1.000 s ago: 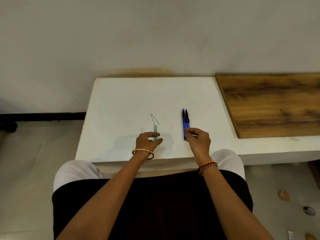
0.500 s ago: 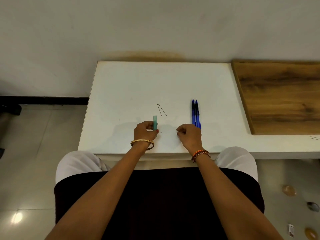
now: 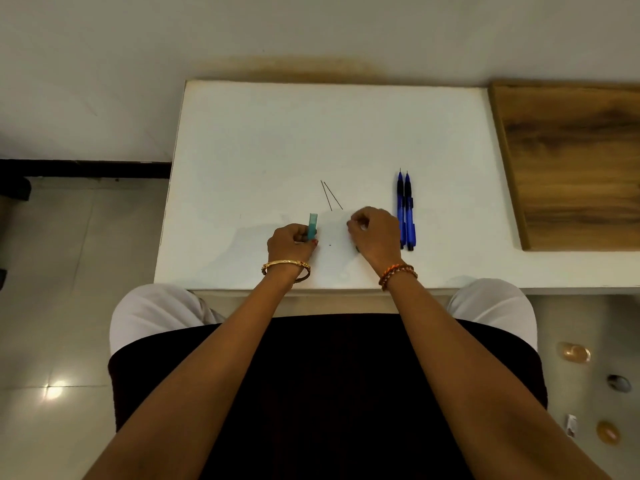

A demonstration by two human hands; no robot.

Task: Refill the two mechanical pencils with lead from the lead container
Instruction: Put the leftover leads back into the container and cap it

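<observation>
Two blue mechanical pencils [image 3: 406, 209] lie side by side on the white table [image 3: 277, 133], tips pointing away from me. My left hand [image 3: 291, 242] grips the lower end of a teal lead container [image 3: 312, 225], which sticks up past the fingers. Two thin leads [image 3: 331, 195] lie loose on the table in a narrow V just beyond both hands. My right hand [image 3: 375, 233] rests on the table between the container and the pencils, close beside the pencils' near ends. Its fingers are curled in, and whether they pinch anything is hidden.
A wooden board [image 3: 571, 161] lies on the table's right part. A tiny dark speck [image 3: 329, 244] sits between my hands. The table's near edge runs just behind my wrists, against my lap. Small round objects [image 3: 575, 353] lie on the floor at right.
My right hand left the pencils' near ends and moved left toward the container, fingers curled. My left hand tipped the teal container more upright. The view also tilted down.
</observation>
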